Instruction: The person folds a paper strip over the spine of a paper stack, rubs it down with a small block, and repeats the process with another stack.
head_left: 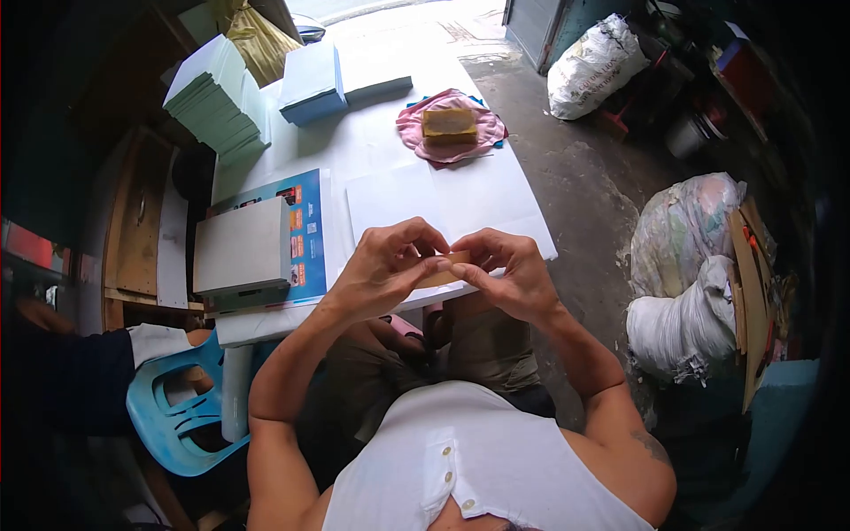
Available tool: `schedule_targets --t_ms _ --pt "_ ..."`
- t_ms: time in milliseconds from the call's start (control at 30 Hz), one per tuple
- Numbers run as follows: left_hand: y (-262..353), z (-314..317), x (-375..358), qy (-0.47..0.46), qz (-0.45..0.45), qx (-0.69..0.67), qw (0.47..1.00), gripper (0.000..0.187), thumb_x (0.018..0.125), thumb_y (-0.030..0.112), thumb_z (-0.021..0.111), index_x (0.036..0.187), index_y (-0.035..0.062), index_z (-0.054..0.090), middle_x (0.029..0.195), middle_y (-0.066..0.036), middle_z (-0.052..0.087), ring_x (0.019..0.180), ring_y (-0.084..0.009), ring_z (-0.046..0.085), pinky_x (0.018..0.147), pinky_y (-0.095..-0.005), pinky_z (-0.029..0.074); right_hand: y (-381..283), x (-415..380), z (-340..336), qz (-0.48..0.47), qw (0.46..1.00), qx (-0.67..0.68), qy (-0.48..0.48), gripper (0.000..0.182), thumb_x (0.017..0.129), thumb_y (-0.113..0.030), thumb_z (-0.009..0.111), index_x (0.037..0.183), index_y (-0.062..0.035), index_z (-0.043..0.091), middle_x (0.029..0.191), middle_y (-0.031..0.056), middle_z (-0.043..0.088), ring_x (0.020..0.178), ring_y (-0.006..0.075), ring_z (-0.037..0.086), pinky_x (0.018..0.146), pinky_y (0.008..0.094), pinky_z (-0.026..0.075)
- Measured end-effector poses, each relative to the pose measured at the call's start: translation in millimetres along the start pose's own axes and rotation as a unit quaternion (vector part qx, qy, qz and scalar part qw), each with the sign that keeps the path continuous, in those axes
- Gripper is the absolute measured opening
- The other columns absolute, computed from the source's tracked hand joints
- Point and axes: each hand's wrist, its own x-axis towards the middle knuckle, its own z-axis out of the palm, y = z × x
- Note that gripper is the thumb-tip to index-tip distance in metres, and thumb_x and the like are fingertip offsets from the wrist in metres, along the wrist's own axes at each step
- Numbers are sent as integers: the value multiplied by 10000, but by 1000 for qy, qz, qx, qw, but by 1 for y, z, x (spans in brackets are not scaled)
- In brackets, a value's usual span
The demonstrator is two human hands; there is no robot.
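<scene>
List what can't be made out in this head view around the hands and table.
- Small tan piece: mostly covered by the left hand and right hand; its shape is unclear.
- Printed blue sheet: text too small, partly under the grey stack.
- Yellow block on the pink cloth: too small to identify.
- Frame corners: dark from the lens.

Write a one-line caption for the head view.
Both hands, left and right, pinch a small tan strip above a paper-covered table.

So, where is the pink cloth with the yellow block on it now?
In the head view the pink cloth lies on the far right part of the white table, beyond both hands, with the yellow block on it, right of the blue paper stack.
</scene>
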Motion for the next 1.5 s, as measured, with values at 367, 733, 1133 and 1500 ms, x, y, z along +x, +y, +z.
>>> schedule_targets --t_ms 367,733,1133,1500 --pt "-41 -57 94 71 -74 9 995 216 936 218 763 972 8 725 774 -44 685 649 -86 643 572 -239 533 53 92 -59 11 993 34 112 108 918 -118 758 898 -13 749 708 25 705 610 52 614 549 216 500" --pt "-93 -75 193 281 -64 157 945 223 905 254 756 985 46 747 868 -83 758 714 -178 712 651 -312 564 111 186 -81 126 973 34 191 157 857 -146 772 830 2 725 686 47 678 570 94 616 500 242 504" --pt "-99 -7 172 107 164 543 817 985 832 779 610 1539 120 422 1635 -180 153 1512 -405 102 1170 -693 154 124 182 -76 118 970 71 200 176 853 -163 751 824 8 718 692 61 687 535 104 625 481 251 495" --pt "-103 4 178 106 75 489 863 921 816 826 565 1505 219 499 1651 -188 105 1540 -419 29 1123 -780 67 120 175 -76 102 969 123 191 167 868 -153 747 811 1 721 667 47 669 526 81 600 460 233 464"
